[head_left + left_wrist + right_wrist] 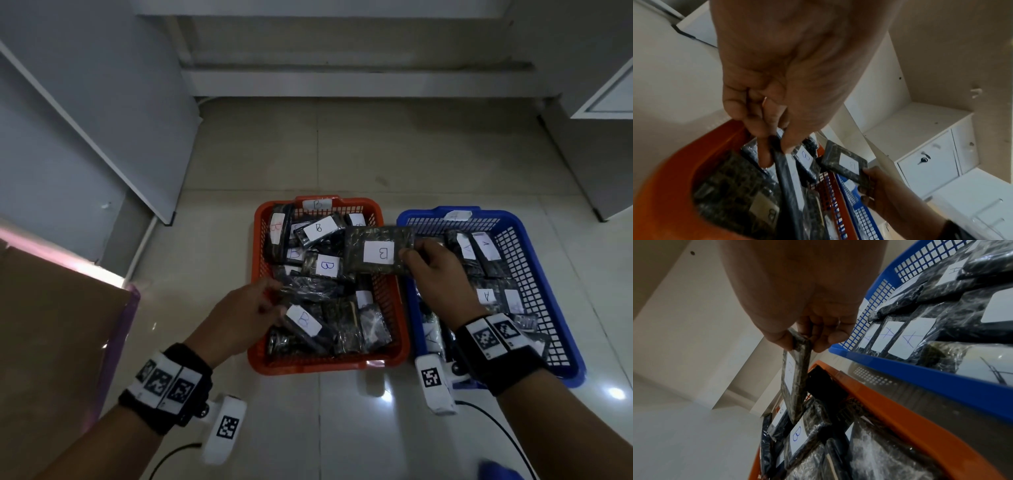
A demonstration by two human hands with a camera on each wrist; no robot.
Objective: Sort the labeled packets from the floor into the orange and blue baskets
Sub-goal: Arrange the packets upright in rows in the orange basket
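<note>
Right grip [432, 274] pinches B packet [378, 250] above orange basket [260, 356].

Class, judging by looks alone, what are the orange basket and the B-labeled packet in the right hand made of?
Orange basket: likely moulded plastic, with glossy rim and lattice walls. B-labeled packet pinched by the right hand: probably dark contents under clear plastic film, judging by crinkly glints, plus a matte white paper label.

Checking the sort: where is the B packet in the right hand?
In the head view, the B packet hangs above the orange basket's right side, pinched by the right hand.
</note>
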